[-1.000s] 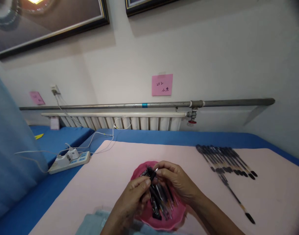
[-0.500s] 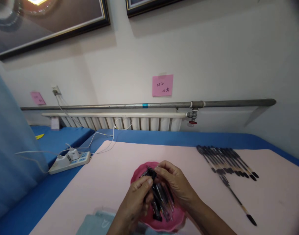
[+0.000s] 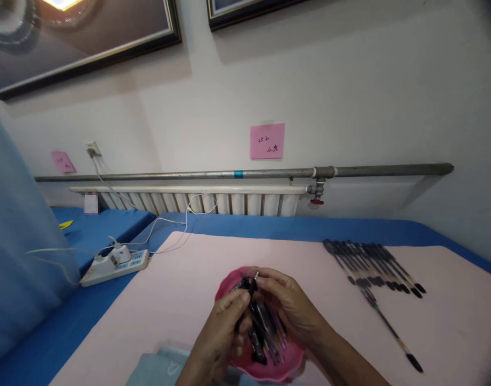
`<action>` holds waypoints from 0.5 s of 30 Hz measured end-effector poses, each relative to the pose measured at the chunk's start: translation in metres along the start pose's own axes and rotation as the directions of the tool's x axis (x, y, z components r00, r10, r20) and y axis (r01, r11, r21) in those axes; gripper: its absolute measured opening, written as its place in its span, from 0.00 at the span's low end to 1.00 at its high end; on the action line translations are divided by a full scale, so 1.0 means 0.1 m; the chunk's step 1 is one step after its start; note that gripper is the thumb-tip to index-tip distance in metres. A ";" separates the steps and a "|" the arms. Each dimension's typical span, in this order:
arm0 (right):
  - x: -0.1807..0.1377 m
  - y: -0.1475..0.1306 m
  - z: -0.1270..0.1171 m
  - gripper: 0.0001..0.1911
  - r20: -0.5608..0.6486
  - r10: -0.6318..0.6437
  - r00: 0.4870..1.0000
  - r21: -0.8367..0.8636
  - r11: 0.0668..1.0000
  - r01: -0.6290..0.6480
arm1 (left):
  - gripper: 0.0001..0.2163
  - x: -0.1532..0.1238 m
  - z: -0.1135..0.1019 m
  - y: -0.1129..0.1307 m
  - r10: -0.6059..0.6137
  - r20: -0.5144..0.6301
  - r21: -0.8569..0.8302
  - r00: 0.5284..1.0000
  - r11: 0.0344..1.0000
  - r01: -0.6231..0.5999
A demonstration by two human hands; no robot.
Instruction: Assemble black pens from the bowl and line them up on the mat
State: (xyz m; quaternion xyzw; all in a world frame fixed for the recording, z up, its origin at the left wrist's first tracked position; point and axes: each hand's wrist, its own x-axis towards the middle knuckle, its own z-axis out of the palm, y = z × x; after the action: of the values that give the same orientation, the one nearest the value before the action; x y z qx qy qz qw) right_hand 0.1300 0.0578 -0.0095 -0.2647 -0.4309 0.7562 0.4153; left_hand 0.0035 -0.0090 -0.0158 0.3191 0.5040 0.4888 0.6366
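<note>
My left hand (image 3: pixel 221 335) and my right hand (image 3: pixel 288 305) meet over a pink dish (image 3: pixel 229 284) that holds several dark pen parts (image 3: pixel 265 335). Both hands pinch one black pen piece (image 3: pixel 249 287) between thumb and fingers, above the dish. The left fingers grip its lower part, the right fingers close round its upper end, where a small silvery tip shows. To the right, a row of several finished black pens (image 3: pixel 370 262) lies on the pink mat (image 3: pixel 181 289), with one more pen (image 3: pixel 392 332) below the row.
A white power strip (image 3: pixel 114 262) with plugs and white cables sits on the blue cover at left. A radiator (image 3: pixel 197 201) and a metal pipe (image 3: pixel 245 173) run along the wall. A light blue cloth (image 3: pixel 157 370) lies at the near edge.
Both hands stay over the dish with the pen piece; the fingers have shifted slightly on it, and the view has moved a little.
</note>
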 end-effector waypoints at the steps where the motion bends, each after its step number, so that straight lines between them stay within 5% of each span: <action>1: 0.00 0.00 0.00 0.12 -0.008 -0.001 1.000 -0.004 1.000 0.001 | 0.20 0.00 0.00 0.00 0.003 -0.003 0.001 1.000 1.000 -0.003; 15: 0.00 0.00 0.00 0.10 -0.030 -0.007 1.000 -0.003 1.000 0.006 | 0.22 0.00 0.01 0.02 0.016 -0.015 0.026 1.000 1.000 -0.015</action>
State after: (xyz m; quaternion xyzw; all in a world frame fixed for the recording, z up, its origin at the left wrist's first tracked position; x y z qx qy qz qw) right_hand 0.1298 0.0581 -0.0101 -0.2750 -0.4265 0.7502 0.4238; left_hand 0.0036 -0.0082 -0.0139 0.3275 0.5125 0.4896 0.6248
